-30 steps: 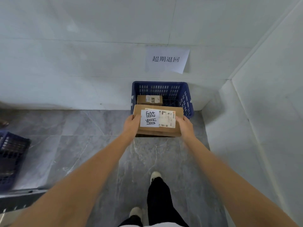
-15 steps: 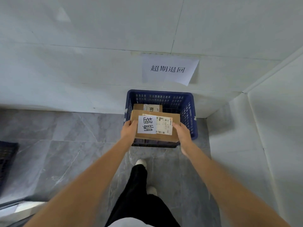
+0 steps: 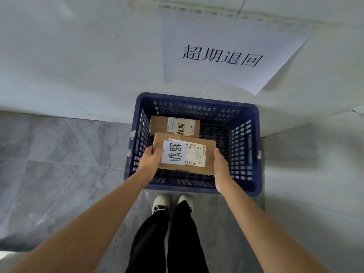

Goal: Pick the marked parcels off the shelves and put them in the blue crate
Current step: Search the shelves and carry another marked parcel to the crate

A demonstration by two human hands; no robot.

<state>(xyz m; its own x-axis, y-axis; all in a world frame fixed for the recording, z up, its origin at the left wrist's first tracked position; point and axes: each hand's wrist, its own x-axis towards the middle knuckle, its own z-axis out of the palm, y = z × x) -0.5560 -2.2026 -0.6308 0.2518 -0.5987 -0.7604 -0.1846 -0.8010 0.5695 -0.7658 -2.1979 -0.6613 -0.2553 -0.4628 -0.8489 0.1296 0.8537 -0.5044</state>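
I hold a brown cardboard parcel [image 3: 208,152] with a white handwritten label and a shipping label. My left hand [image 3: 150,159] grips its left end and my right hand [image 3: 220,166] grips its right end. The parcel hovers inside the mouth of the blue crate [image 3: 254,154], over its front half. A second labelled brown parcel [image 3: 159,124] lies on the crate's floor at the back left, partly hidden by the one I hold.
The crate stands on grey marble floor against a white wall, in a corner with a wall on the right. A white paper sign [image 3: 226,58] with black characters hangs above it. My feet [image 3: 171,201] stand just in front of the crate.
I have stepped up to the crate, which now fills more of the view. The parcel in both hands has moved from in front of the crate to over its inside and lower.
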